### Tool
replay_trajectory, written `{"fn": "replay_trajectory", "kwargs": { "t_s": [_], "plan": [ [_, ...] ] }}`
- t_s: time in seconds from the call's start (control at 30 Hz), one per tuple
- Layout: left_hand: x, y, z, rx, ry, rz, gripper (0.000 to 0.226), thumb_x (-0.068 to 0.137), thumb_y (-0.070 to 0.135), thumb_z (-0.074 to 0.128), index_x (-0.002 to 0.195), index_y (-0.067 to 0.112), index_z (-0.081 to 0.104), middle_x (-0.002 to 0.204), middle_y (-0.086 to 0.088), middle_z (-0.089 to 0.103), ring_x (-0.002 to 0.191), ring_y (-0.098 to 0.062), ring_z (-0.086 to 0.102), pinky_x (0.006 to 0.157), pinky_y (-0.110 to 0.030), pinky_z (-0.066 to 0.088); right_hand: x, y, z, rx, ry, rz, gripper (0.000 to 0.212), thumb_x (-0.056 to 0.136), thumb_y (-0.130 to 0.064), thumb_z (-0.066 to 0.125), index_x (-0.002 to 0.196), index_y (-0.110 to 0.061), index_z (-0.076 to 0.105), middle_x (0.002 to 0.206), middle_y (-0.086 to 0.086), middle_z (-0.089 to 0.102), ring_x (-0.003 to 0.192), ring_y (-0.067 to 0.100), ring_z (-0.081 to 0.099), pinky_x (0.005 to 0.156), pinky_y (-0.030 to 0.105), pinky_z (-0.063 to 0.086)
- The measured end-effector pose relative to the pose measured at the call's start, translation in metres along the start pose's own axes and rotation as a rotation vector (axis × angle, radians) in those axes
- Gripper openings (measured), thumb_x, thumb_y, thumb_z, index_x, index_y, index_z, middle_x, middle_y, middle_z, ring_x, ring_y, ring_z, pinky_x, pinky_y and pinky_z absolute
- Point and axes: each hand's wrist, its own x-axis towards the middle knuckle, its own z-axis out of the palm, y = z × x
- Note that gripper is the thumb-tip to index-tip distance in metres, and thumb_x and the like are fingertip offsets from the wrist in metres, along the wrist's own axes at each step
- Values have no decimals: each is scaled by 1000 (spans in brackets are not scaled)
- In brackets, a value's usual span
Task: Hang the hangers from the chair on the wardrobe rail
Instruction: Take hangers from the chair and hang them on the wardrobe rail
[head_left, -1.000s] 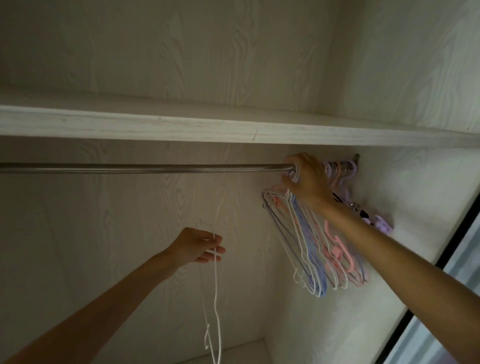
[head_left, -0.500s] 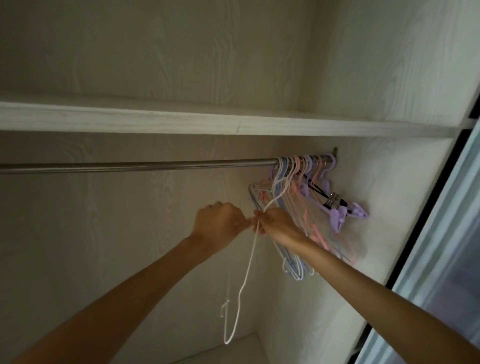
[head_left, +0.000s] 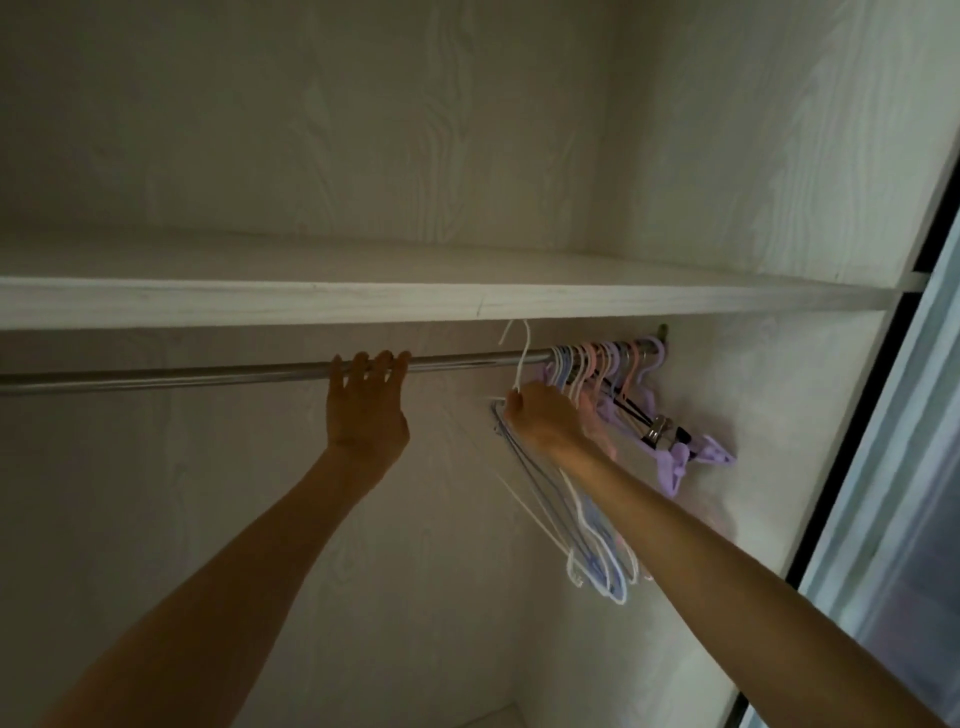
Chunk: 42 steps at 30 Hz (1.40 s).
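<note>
since half a second ago the two hands have parted: then they met at the white hanger below the rail, now the left hand (head_left: 366, 410) has gone up to the rail and the right hand (head_left: 543, 418) alone lifts the white hanger toward it.

across the middle of the frame, from the left edge to the right of centre, runs one metal wardrobe rail (head_left: 208, 373), just under one pale wooden shelf (head_left: 260, 304). left of centre, the left hand reaches up with its fingers laid over the rail, fairly straight and only lightly hooked; whether the thumb closes round the bar cannot be told.

right of centre, the right hand grips the neck of one white hanger (head_left: 523, 358), fingers curled round it. its hook stands above the rail, close under the shelf, and is not yet over the bar; its body trails down below the hand, partly lost among the others.

further right, at the rail's end near the wardrobe's side wall (head_left: 753, 415), hangs a packed bunch of hangers (head_left: 597, 371) in white, blue, pink and lilac. at least ten hooks show on the bar, but they overlap too much for an exact count. one lilac clip hanger (head_left: 691, 457) juts out to the right of the bunch.

at the right edge stands one sliding door (head_left: 904, 493).
</note>
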Motion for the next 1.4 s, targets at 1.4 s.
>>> {"fn": "replay_trajectory", "kwargs": {
  "t_s": [1.4],
  "plan": [
    [-1,-2,12,96,49,25,76,93,23,46,150,22,-4,158,-1,10,145,-26,11,120,-46,2,48,73,-23,-398,294,-548,63,77,-49,55,128,-11,52,127,9,57,116,29,53,98,31,24]
  ]
}}
